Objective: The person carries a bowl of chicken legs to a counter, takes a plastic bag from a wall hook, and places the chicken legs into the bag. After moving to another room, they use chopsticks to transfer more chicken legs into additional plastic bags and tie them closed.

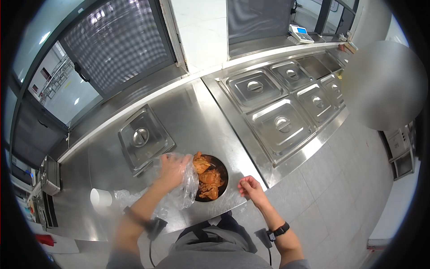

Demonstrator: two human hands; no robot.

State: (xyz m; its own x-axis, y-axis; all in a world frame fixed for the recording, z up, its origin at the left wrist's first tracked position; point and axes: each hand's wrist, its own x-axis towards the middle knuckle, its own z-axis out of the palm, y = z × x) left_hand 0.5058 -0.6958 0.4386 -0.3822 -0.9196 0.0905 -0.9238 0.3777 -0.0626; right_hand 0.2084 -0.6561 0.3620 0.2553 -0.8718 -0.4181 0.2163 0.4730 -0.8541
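A round dark metal pan (225, 172) holds several browned pieces of chicken (209, 178) near the counter's front edge. My left hand (173, 171) is at the pan's left side, its fingers closed on crumpled clear plastic film (184, 193) that overlaps the pan's left rim. The film trails left toward a white roll (101, 197) lying on the counter. To the right of the pan, my right hand (251, 188) is raised with curled fingers, apart from the rim. Whatever those fingers may hold is too fine to make out.
A loose steel lid (150, 145) lies on the steel counter (188, 107) behind my left hand. To the right are several lidded food wells (283, 127). A scale with a blue display (301, 33) sits on the back ledge. Another person is blurred at far right.
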